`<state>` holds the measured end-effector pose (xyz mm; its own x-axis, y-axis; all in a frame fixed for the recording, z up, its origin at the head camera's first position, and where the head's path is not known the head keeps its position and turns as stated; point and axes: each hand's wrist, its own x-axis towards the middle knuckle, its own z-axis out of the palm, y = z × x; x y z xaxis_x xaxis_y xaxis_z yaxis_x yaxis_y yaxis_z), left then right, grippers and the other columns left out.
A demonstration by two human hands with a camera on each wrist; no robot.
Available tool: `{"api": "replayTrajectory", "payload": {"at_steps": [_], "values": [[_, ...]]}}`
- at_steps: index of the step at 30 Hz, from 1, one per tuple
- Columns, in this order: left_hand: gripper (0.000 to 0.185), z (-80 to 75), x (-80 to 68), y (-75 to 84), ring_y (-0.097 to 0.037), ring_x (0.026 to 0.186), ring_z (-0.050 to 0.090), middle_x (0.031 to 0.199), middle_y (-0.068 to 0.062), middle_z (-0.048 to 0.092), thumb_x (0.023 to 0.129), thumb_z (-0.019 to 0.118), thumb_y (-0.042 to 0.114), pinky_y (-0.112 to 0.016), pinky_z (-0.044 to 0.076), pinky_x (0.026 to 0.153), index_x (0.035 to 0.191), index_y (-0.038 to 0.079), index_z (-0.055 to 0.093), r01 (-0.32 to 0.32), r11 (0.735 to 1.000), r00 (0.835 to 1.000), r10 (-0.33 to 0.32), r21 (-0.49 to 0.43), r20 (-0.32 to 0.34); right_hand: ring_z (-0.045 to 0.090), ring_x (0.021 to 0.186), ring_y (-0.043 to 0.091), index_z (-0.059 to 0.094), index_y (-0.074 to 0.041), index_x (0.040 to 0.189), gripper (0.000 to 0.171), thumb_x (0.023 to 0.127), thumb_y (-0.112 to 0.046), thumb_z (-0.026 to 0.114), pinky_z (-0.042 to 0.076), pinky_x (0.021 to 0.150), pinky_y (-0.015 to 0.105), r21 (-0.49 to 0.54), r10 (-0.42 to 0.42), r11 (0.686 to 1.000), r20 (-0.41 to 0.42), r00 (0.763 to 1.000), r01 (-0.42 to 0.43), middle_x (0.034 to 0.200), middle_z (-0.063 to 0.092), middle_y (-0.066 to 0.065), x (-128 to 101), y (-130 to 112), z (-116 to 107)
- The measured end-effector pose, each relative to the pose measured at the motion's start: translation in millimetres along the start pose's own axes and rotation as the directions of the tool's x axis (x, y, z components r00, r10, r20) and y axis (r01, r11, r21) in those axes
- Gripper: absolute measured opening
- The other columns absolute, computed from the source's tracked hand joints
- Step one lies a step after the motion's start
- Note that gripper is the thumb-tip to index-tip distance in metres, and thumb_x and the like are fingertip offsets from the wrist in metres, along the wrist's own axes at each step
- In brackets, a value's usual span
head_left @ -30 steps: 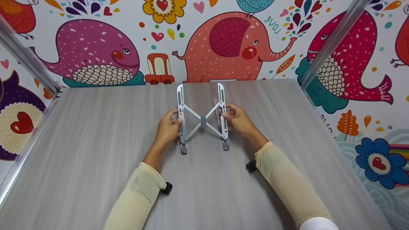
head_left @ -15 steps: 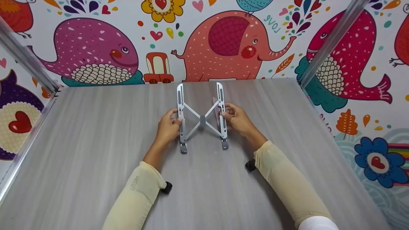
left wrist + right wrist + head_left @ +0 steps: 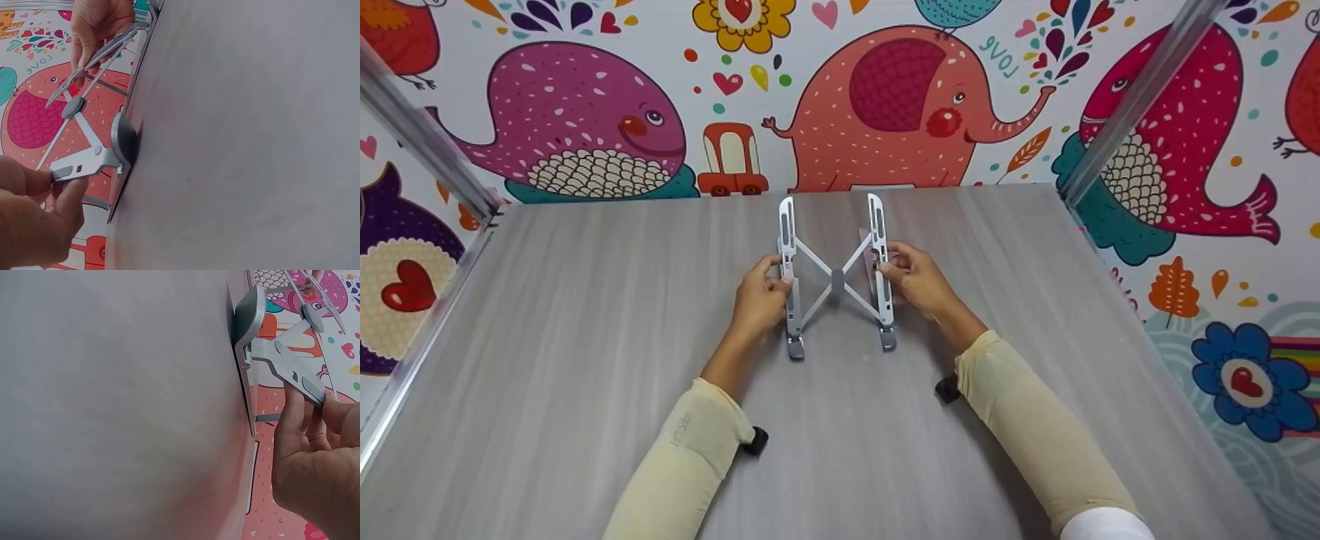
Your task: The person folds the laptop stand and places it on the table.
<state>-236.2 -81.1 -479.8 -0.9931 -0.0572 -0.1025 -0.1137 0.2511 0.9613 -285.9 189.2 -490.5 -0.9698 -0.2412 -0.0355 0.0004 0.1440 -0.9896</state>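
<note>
A silver folding laptop stand stands on the table, its two side rails joined by an X of thin bars with a grey hub. My left hand pinches the left rail between thumb and fingers, also seen in the left wrist view on the rail. On the other side my right hand pinches the right rail; the right wrist view has that rail between thumb and fingertips. Grey hooked feet at the near ends lie toward me. Some fingertips are hidden behind the rails.
The grey wood-grain table spreads around the stand. A wall printed with cartoon animals rises behind its far edge. Metal posts stand at the back corners. A small black device sits at each forearm.
The left rail has shifted slightly to the right with my left hand, so the rails stand a little closer together. My right hand holds nearly the same place.
</note>
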Motion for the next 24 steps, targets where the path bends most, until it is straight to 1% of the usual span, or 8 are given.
{"api": "replayTrajectory", "payload": {"at_steps": [3, 6, 13, 19, 24], "values": [[0.035, 1.4, -0.2, 0.2, -0.012, 0.060, 0.049, 0.083, -0.006, 0.062, 0.105, 0.055, 0.009, -0.025, 0.041, 0.053, 0.140, 0.014, 0.055, 0.006, 1.000, 1.000, -0.006, -0.004, 0.001, 0.062, 0.069, 0.017, 0.058, 0.002, 0.134, 0.033, 0.101, 0.000, 0.058, 0.058, 0.052, 0.033, -0.008, -0.006, 1.000, -0.005, 1.000, 0.006, 0.087, 0.058, 0.006, -0.3, 0.3, -0.1], [0.036, 2.5, -0.7, 0.4, -0.011, 0.060, 0.049, 0.083, -0.005, 0.061, 0.105, 0.054, 0.010, -0.025, 0.040, 0.053, 0.141, 0.015, 0.053, 0.015, 1.000, 1.000, -0.015, -0.010, 0.003, 0.062, 0.069, 0.017, 0.059, 0.000, 0.133, 0.032, 0.101, 0.000, 0.058, 0.058, 0.052, 0.033, -0.010, -0.005, 1.000, -0.012, 1.000, 0.005, 0.087, 0.058, 0.007, -0.4, 0.3, 0.3], [0.035, 5.2, 0.8, 1.3, -0.012, 0.061, 0.050, 0.084, -0.006, 0.062, 0.104, 0.055, 0.008, -0.026, 0.042, 0.054, 0.139, 0.014, 0.055, 0.021, 1.000, 1.000, -0.021, -0.017, -0.018, 0.063, 0.068, 0.017, 0.057, 0.001, 0.136, 0.035, 0.101, -0.001, 0.058, 0.057, 0.051, 0.033, 0.006, 0.007, 1.000, -0.015, 1.000, -0.007, 0.085, 0.059, 0.003, 1.3, 1.5, 0.6], [0.035, 5.7, 1.2, 2.6, -0.013, 0.063, 0.051, 0.084, -0.005, 0.063, 0.104, 0.055, 0.007, -0.026, 0.043, 0.054, 0.138, 0.014, 0.055, 0.031, 0.999, 1.000, -0.031, -0.036, 0.000, 0.063, 0.068, 0.017, 0.059, -0.003, 0.133, 0.033, 0.101, -0.001, 0.059, 0.057, 0.051, 0.034, -0.006, 0.013, 1.000, -0.023, 1.000, -0.014, 0.085, 0.059, 0.003, 2.0, 1.8, 0.5], [0.035, 6.9, 0.5, 3.1, -0.012, 0.060, 0.049, 0.080, -0.004, 0.062, 0.103, 0.056, 0.007, -0.025, 0.041, 0.052, 0.138, 0.011, 0.055, 0.022, 0.998, 1.000, -0.021, -0.061, 0.012, 0.064, 0.068, 0.016, 0.060, -0.003, 0.132, 0.032, 0.100, -0.001, 0.059, 0.057, 0.050, 0.033, 0.005, 0.013, 1.000, -0.016, 1.000, -0.013, 0.085, 0.060, 0.003, 2.1, 1.8, 0.9]]}}
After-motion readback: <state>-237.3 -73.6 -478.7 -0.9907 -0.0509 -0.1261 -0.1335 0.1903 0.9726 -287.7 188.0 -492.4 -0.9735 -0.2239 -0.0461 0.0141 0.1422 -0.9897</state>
